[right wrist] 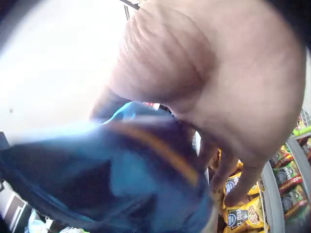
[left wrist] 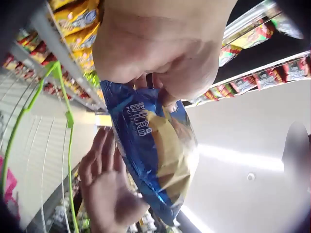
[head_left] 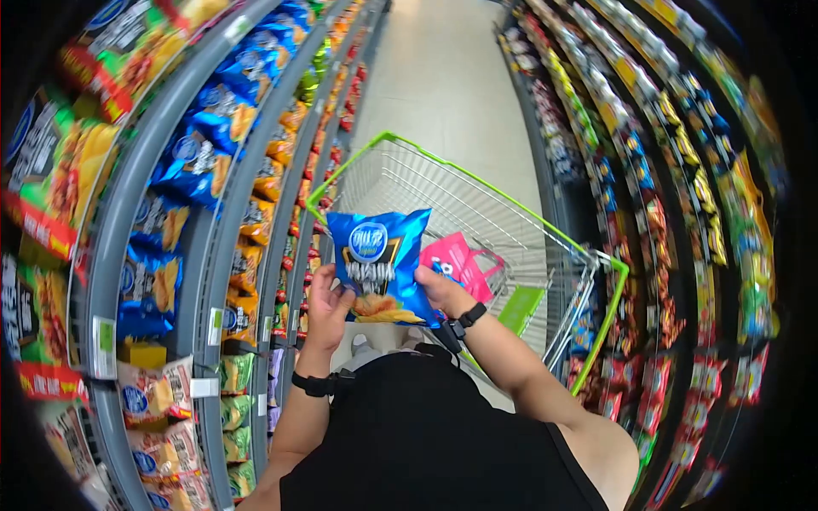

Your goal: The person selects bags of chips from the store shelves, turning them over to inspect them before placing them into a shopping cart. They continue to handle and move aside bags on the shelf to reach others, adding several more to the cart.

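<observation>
A blue snack bag (head_left: 379, 255) is held up in front of the torso, its printed front facing the head camera. My left hand (head_left: 325, 308) grips its lower left edge; the left wrist view shows that hand (left wrist: 160, 53) at one end of the bag (left wrist: 150, 145). On the opposite edge, my right hand (head_left: 447, 294) holds the bag with the thumb at the front and the other fingers hidden behind. In the right wrist view, the bag (right wrist: 121, 179) is blurred under the right hand (right wrist: 209, 82).
Beyond the bag stands a wire shopping cart with a green rim (head_left: 464, 175), with a pink bag (head_left: 460, 260) inside. Shelves of packaged snacks line both sides, blue bags (head_left: 200, 162) among them on the left. A pale floor (head_left: 434, 77) runs ahead between them.
</observation>
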A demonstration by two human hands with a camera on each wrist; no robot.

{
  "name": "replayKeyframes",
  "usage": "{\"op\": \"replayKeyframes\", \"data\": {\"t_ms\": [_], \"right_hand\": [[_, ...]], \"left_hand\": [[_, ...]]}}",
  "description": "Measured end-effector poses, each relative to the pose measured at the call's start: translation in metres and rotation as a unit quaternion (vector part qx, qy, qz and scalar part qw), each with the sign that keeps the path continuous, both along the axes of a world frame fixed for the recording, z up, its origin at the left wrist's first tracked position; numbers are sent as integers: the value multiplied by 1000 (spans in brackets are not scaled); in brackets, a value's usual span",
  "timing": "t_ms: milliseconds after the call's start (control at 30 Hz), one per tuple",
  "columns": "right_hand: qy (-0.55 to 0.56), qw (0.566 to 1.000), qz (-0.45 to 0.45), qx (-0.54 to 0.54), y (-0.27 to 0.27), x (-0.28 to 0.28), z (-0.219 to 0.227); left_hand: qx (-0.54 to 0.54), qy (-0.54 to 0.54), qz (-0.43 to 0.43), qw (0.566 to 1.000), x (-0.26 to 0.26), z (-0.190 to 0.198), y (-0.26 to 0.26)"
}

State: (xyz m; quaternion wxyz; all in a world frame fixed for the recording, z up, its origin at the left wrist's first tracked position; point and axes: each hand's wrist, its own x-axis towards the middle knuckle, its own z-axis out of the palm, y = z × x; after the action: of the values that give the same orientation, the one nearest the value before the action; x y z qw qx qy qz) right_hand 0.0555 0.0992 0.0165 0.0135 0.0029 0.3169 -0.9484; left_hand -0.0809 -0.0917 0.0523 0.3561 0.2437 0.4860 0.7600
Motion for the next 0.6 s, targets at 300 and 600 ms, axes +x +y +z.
{"op": "replayKeyframes", "data": {"t_ms": [300,600], "right_hand": [[-173,912,-282,241,-7,24,6],[-114,817,-252,506,-20,42,31]], "left_hand": [[-182,347,-28,919,1,14,32],[-175,350,-87,916,33,12,66]]}}
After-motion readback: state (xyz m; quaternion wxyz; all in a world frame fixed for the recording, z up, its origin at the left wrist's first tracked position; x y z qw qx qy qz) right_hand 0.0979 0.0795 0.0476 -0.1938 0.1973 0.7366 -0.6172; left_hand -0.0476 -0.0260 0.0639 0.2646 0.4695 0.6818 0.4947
